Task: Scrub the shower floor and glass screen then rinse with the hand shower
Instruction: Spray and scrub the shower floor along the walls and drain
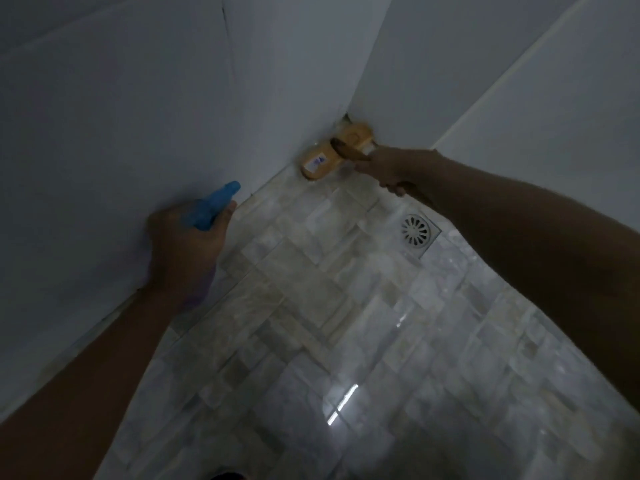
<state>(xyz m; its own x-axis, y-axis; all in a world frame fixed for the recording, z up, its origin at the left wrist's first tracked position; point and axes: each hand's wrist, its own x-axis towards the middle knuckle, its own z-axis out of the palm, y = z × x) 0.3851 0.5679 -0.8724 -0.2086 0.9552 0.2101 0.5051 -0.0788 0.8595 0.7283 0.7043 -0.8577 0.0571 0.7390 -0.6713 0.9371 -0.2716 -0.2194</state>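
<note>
We count two bare forearms, two grips, one bottle, one brush and one drain. The left grip (187, 251), at nine o'clock in our view, is wrapped around a blue spray bottle (213, 207). Its fingers curl round the neck and the nozzle is aimed toward one o'clock, close to the left wall (104, 116). A purplish patch of the bottle's body shows under the palm. The right grip (388, 168), at one o'clock, is closed on the tan brush (322, 159), with one digit hooked over its top. The brush sits at twelve o'clock, pushed into the corner where the floor (311, 306) meets both walls, and a small pale label shows on its near end. That part is blurred, so we cannot tell whether its bristles press the wall. The drain (415, 233), a round slotted grate in a square frame, lies in the floor at three o'clock, just beside the right forearm and well apart from the bottle. The floor is laid in small rectangular tiles of pale grey and beige stone pattern. It is glossy, with one bright streaked reflection at six o'clock. Two white walls rise from it and meet at twelve o'clock. The right wall (519, 81) carries one pale seam running diagonally toward one o'clock. The room is dim.
</note>
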